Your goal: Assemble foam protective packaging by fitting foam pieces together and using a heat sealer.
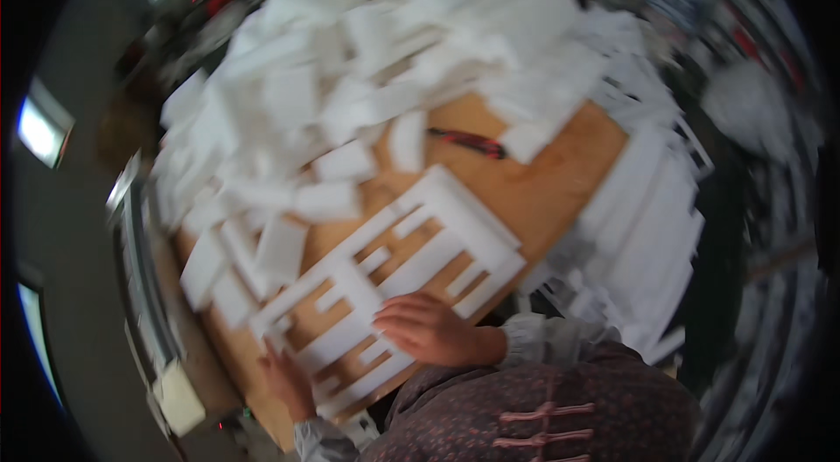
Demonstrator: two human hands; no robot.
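A white foam sheet (357,280) with rows of rectangular cut-outs lies slantwise on the wooden table (577,143), close in front of me. Wood shows through its openings. At the sheet's near left end, my left hand (290,381) holds the edge, its fingers somewhat blurred. My right hand (429,331) lies palm down on the middle of the sheet, fingers stretched out over a solid strip. Beyond the sheet rests a red and black hand tool (469,143), perhaps a utility knife; blur hides its details.
A large heap of white foam blocks (376,42) covers the table's far and left side. Stacked white foam sheets (626,226) stand beyond the table's right edge. A metal-framed fixture (144,269) runs along the left. A pale bag (748,108) sits at far right.
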